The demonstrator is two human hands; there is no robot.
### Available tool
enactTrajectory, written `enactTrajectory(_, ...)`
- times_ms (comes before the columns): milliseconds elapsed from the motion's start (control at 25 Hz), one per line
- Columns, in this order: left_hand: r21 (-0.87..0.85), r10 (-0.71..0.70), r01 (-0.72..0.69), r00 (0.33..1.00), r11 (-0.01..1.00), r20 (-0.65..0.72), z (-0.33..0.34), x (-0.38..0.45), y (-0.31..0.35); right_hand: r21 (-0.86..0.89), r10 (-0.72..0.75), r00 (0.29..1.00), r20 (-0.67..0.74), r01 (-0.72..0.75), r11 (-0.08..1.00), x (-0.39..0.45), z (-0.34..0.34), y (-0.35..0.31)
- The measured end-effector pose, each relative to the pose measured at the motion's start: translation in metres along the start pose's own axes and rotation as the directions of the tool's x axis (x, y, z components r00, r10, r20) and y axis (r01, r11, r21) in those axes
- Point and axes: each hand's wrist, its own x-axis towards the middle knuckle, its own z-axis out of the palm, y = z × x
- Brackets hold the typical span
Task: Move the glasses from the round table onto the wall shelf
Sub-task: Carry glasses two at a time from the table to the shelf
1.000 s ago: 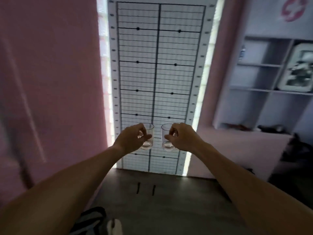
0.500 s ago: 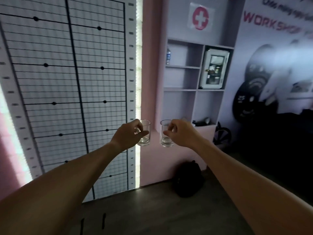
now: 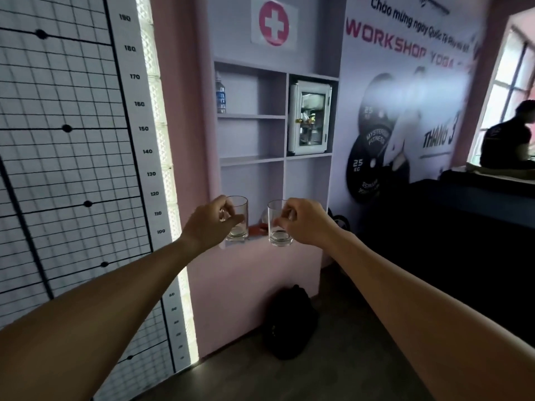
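Left hand: we clamp one glass, upright.
Right hand: we clamp a second glass, upright, beside the first, apart.
Wall shelf: just beyond both hands.

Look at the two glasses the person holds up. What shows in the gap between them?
In the head view, between the left glass and the right glass shows a small red object on the wall shelf's bottom ledge behind; the glasses stay apart.

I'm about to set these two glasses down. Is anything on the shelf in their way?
Partly: a small red object lies on the wall shelf's lowest ledge, seen between both clear glasses. The middle compartments look free.
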Motion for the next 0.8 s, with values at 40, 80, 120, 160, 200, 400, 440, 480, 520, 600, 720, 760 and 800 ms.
enactTrajectory(40,0.003,-0.001,0.001,1.0,1.0,-0.001,0.007,0.013,-0.004,0.003,-0.003,1.0,0.002,0.003,1.0,0.013,0.001,0.009)
enactTrajectory(80,0.01,0.001,-0.001,1.0,1.0,-0.006,0.017,0.029,-0.008,0.007,-0.008,1.0,0.0,0.008,1.0,0.03,0.002,0.02)
enactTrajectory(120,0.018,0.004,-0.004,1.0,1.0,-0.012,0.026,0.046,-0.012,0.01,-0.015,1.0,-0.002,0.015,1.0,0.047,0.003,0.032)
enactTrajectory(160,0.024,0.006,-0.006,1.0,1.0,-0.022,0.036,0.064,-0.015,0.01,-0.026,1.0,-0.002,0.026,1.0,0.066,0.003,0.044)
enactTrajectory(200,0.027,0.007,-0.006,0.999,1.0,-0.035,0.045,0.083,-0.018,0.01,-0.04,0.999,0.001,0.04,0.999,0.086,0.002,0.056)
enactTrajectory(400,0.017,-0.032,0.034,0.993,0.999,-0.11,0.079,0.169,-0.029,0.03,-0.115,0.993,0.036,0.114,0.993,0.181,-0.006,0.1)
enactTrajectory(440,0.021,-0.037,0.04,0.991,0.999,-0.126,0.085,0.183,-0.032,0.027,-0.136,0.989,0.052,0.135,0.991,0.199,-0.006,0.107)
enactTrajectory(480,0.025,-0.044,0.048,0.989,0.999,-0.144,0.09,0.195,-0.036,0.029,-0.153,0.986,0.064,0.151,0.988,0.216,-0.005,0.114)
enactTrajectory(520,0.027,-0.054,0.059,0.986,0.998,-0.16,0.093,0.206,-0.04,0.039,-0.167,0.984,0.069,0.164,0.986,0.232,-0.003,0.12)
enactTrajectory(600,0.043,-0.075,0.084,0.98,0.996,-0.186,0.096,0.225,-0.049,0.066,-0.192,0.979,0.07,0.188,0.98,0.26,0.005,0.13)
enactTrajectory(720,0.068,-0.1,0.117,0.971,0.991,-0.215,0.098,0.252,-0.066,0.105,-0.233,0.968,0.092,0.223,0.969,0.295,0.02,0.139)
enactTrajectory(760,0.074,-0.106,0.126,0.968,0.989,-0.228,0.101,0.262,-0.073,0.119,-0.246,0.964,0.097,0.234,0.965,0.307,0.026,0.142)
enactTrajectory(800,0.08,-0.109,0.131,0.965,0.988,-0.239,0.104,0.272,-0.08,0.129,-0.259,0.961,0.098,0.245,0.961,0.319,0.033,0.145)
